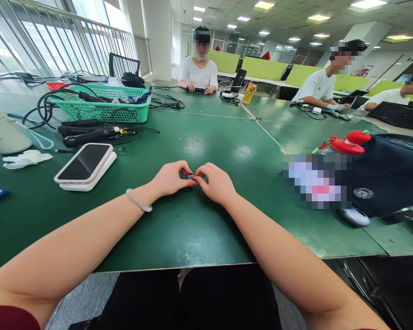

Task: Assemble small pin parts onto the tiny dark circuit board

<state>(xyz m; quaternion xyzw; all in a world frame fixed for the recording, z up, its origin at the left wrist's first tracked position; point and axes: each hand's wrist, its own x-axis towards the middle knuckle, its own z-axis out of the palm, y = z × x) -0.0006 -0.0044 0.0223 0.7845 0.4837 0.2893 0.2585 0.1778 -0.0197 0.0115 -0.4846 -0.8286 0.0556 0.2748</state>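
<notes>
I wear a smooth, rounded bracelet (138, 200), pale and milky, around my left wrist. Ahead of the bracelet, on my left hand (168, 178), the thumbnail (194, 184) is painted red. Far back along the arm from the bracelet, my maroon sleeve (12, 318) shows its curved edge. Below the bracelet, black clothing (223, 298) covers my legs.

Small dark-silver piece (191, 177); held between left hand (170, 178) and right hand (218, 183).
</notes>
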